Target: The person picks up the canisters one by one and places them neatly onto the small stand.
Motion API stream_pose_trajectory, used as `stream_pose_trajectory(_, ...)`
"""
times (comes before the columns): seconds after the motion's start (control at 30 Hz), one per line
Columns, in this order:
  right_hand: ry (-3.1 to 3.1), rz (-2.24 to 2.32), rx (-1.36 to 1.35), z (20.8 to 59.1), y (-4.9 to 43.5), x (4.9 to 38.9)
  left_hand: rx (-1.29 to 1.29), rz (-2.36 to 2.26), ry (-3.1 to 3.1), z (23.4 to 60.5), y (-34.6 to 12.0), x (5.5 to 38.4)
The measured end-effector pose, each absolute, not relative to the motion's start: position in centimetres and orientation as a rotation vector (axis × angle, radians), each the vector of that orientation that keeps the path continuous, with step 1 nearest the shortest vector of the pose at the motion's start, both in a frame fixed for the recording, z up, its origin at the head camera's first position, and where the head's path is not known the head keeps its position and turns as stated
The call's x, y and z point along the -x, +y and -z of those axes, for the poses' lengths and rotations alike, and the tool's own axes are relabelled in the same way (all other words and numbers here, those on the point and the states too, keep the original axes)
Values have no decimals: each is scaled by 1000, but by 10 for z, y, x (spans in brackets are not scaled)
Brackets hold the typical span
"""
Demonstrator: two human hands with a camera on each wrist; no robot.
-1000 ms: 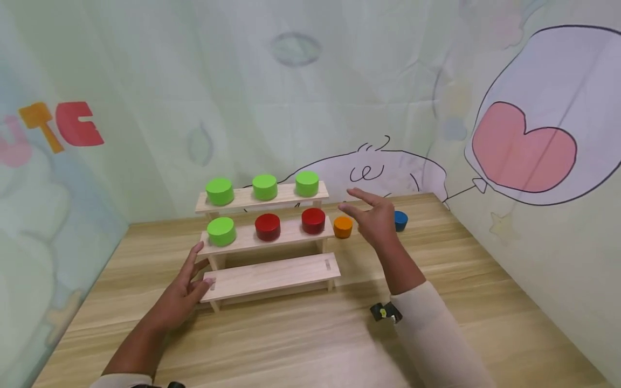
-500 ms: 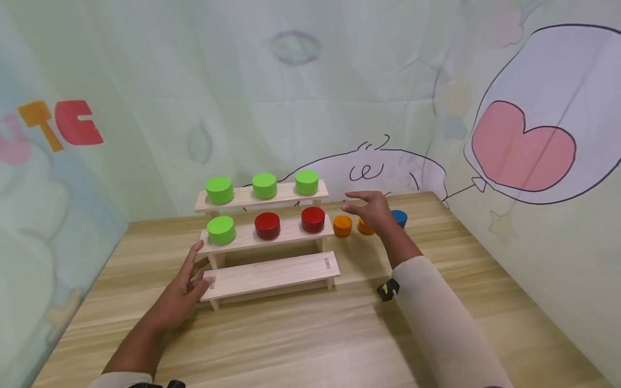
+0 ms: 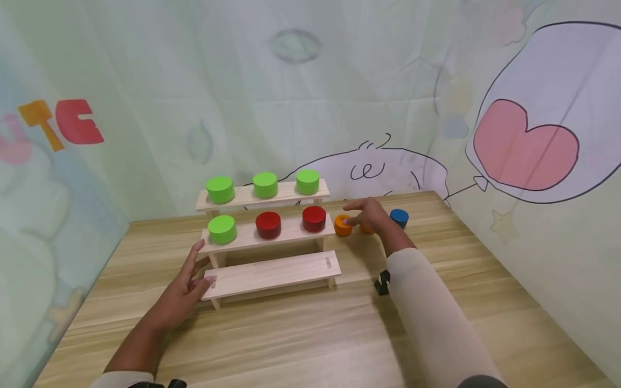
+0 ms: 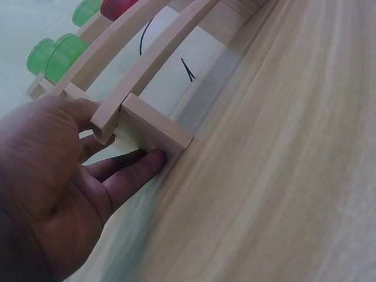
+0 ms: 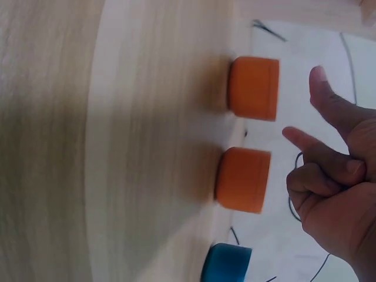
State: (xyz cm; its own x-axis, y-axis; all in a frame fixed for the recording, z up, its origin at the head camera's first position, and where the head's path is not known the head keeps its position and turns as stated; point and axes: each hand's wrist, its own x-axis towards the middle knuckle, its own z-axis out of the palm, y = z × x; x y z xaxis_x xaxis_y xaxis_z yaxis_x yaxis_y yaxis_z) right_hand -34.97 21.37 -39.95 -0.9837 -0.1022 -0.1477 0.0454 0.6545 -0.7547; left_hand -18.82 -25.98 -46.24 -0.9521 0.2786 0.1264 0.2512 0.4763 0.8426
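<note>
Right of centre in the head view, the right hand (image 3: 372,214) keeps thumb and forefinger apart at the left orange block (image 3: 343,230); lower left, the left hand (image 3: 176,299), fingers loosely spread, touches the rack (image 3: 274,276) bearing green blocks (image 3: 265,186) and red blocks (image 3: 268,226)

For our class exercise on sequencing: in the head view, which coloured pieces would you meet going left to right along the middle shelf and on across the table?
Green piece, left red piece, right red piece, left orange piece, right orange piece (partly hidden), blue piece.
</note>
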Motion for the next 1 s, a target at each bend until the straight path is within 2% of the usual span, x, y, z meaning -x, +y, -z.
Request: stream_pose_trajectory(1.0,2693,1083,24,421,214,357,-485,-1531,2664,463,-259,188)
